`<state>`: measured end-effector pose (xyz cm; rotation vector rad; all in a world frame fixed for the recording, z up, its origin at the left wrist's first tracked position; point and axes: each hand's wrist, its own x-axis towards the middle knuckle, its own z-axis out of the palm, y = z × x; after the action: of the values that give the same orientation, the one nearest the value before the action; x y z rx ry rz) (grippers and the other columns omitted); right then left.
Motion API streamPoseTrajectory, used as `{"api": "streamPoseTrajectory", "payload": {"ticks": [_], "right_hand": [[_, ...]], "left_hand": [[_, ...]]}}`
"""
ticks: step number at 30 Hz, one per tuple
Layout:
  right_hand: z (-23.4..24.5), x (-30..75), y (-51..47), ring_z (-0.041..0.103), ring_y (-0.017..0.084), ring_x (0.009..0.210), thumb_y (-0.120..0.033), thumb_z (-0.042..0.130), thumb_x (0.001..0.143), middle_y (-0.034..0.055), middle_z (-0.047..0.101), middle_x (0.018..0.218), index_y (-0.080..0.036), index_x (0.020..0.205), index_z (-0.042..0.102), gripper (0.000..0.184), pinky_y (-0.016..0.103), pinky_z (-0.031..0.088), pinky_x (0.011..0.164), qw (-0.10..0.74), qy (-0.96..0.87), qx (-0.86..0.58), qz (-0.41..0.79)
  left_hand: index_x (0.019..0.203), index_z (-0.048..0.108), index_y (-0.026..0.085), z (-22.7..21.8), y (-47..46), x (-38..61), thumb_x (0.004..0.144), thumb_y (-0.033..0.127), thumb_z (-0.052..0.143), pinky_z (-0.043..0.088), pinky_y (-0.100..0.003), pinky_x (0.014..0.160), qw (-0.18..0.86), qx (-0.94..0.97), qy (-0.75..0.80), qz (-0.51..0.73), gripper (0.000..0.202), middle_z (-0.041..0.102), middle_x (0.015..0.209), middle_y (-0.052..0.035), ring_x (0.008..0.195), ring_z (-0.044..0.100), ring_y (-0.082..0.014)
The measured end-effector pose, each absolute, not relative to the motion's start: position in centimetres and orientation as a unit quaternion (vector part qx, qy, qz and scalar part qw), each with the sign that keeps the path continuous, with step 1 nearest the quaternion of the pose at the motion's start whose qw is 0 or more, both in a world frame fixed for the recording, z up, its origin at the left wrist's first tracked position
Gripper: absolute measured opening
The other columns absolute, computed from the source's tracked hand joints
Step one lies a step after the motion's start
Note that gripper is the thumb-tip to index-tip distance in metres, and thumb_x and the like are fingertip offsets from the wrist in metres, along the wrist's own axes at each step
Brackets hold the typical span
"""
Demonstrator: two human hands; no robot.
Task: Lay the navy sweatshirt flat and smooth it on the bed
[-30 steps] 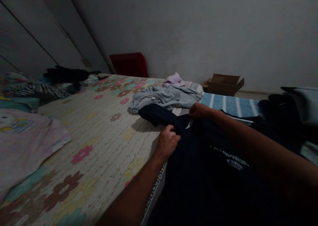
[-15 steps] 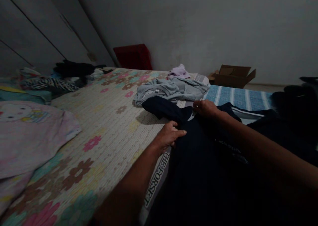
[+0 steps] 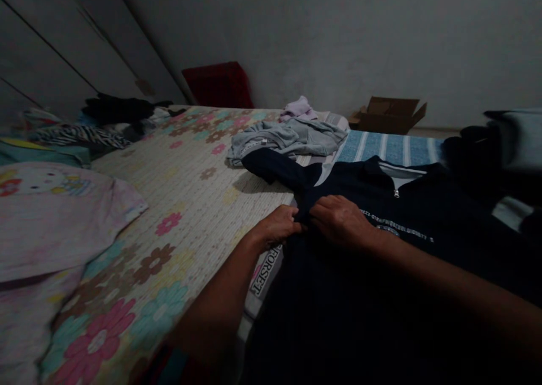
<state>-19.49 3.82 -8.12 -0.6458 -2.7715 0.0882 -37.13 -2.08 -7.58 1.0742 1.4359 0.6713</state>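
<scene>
A navy blue zip-neck shirt (image 3: 351, 300) lies spread front up, with white lettering across its chest and a short zip at the collar. Its sleeve (image 3: 275, 167) points away to the far left. My left hand (image 3: 277, 225) pinches the shirt's side edge just below the sleeve. Close beside it, my right hand (image 3: 341, 218) has its fingers curled down on the cloth, gripping the same area near the armpit. The fingertips of the right hand are partly hidden. Under the shirt's edge shows a grey cloth strip printed with "FORSET" (image 3: 266, 272).
A grey garment (image 3: 292, 136) lies crumpled beyond the sleeve, with a lilac cloth (image 3: 298, 108) behind. Left is a pink cartoon-print garment (image 3: 55, 221) on the flowered bedspread (image 3: 199, 204). By the wall stand a red box-like object (image 3: 218, 86) and an open cardboard box (image 3: 387, 114).
My right hand has moved from the sleeve's shoulder seam down toward me, beside my left hand. The collar and chest lettering now show more fully. My left hand stays at the side edge.
</scene>
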Motion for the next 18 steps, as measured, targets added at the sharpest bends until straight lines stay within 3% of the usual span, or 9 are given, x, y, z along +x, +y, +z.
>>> {"api": "streamPoseTrajectory", "payload": {"ticks": [4, 8, 12, 18], "right_hand": [[-8.8, -18.0, -1.2, 0.046, 0.017, 0.067, -0.016, 0.042, 0.092, 0.0048, 0.056, 0.077, -0.016, 0.081, 0.059, 0.020, 0.031, 0.029, 0.063, 0.187, -0.962, -0.191, 0.048], [-8.2, -17.9, -5.2, 0.044, 0.017, 0.065, -0.011, 0.047, 0.087, 0.0034, 0.056, 0.075, -0.017, 0.079, 0.057, 0.014, 0.031, 0.029, 0.060, 0.191, -0.971, -0.129, 0.067], [-6.8, -18.6, -8.8, 0.046, 0.016, 0.064, -0.016, 0.052, 0.087, 0.0023, 0.057, 0.076, -0.018, 0.083, 0.056, 0.005, 0.031, 0.031, 0.057, 0.149, -0.983, -0.042, 0.101], [-6.4, -20.6, -13.4, 0.051, 0.017, 0.056, -0.016, 0.050, 0.089, 0.0024, 0.060, 0.072, -0.015, 0.095, 0.054, 0.007, 0.032, 0.035, 0.047, 0.123, -0.987, 0.020, 0.102]], "left_hand": [[0.069, 0.053, 0.017, -7.5, -3.3, -37.3, 0.059, 0.017, 0.067, 0.027, -0.018, 0.036, 0.549, 0.471, 0.643, 0.253, 0.017, 0.048, 0.051, 0.0074, 0.040, 0.043, -0.0074], [0.073, 0.056, 0.015, -7.2, -4.0, -37.6, 0.058, 0.014, 0.065, 0.034, -0.019, 0.041, 0.546, 0.450, 0.650, 0.276, 0.018, 0.055, 0.058, 0.0036, 0.046, 0.050, -0.0093], [0.075, 0.058, 0.015, -7.0, -4.1, -38.2, 0.059, 0.014, 0.065, 0.042, -0.021, 0.048, 0.558, 0.456, 0.626, 0.298, 0.017, 0.059, 0.063, 0.0013, 0.055, 0.057, -0.0121], [0.076, 0.059, 0.015, -7.2, -4.1, -38.4, 0.062, 0.010, 0.062, 0.044, -0.023, 0.051, 0.530, 0.469, 0.645, 0.290, 0.015, 0.057, 0.063, 0.0011, 0.056, 0.057, -0.0125]]}}
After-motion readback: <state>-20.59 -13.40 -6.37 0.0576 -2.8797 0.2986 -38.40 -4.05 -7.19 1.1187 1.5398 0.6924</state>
